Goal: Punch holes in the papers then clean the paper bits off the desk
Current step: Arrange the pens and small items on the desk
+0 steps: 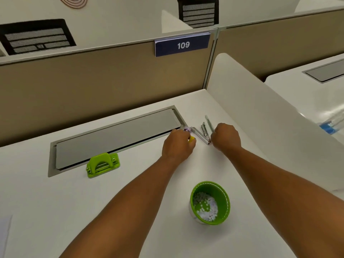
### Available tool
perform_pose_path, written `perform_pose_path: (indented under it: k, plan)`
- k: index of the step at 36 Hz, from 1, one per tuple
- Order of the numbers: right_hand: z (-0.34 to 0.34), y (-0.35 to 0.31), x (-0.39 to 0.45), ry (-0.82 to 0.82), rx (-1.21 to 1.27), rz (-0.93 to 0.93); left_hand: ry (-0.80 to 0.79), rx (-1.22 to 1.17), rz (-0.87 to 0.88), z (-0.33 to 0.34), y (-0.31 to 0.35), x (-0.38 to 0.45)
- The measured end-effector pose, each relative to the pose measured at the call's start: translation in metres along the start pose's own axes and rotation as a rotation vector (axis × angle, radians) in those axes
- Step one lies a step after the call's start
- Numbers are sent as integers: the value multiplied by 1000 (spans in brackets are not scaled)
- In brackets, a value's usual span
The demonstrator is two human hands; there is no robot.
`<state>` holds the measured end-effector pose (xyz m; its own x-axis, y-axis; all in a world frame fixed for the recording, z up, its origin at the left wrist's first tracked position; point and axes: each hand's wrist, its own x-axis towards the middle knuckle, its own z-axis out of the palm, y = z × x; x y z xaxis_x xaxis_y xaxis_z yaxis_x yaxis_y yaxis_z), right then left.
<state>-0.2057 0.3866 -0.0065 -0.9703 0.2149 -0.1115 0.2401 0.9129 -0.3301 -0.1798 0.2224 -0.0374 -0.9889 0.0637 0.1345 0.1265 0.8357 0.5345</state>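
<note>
A green hole punch [103, 164] stands on the white desk [55, 202] at the left, beside a grey cable hatch. A green cup [210, 202] near the front holds several white paper bits. Far on the desk lies an opened metal stapler [203, 134]. My left hand [177, 144] is closed around a small yellow object next to the stapler's left arm. My right hand [226, 136] grips the stapler's right end. A sheet corner [4, 233] shows at the lower left edge.
The grey hatch lid [115, 135] is set into the desk behind the punch. A white side divider [260, 112] bounds the desk on the right, a tan partition with a "109" sign [183, 45] at the back. A blue-capped bottle [329, 125] lies beyond the divider.
</note>
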Motion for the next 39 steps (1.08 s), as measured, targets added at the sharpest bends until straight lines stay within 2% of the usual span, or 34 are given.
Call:
perform_pose_path:
  k: [14,22,31,39]
  plan:
    - [11,10,13,-37,-35,42,-13,24,-72,28,9,21]
    - [9,11,11,12,17,7,17,-5,-25,24,4,14]
    - [4,-20,-18,122,47,-178,27,27,-123,-9,-7,-13]
    - [1,-73,-64,111,76,-321,128,3,-198,-51,-22,-59]
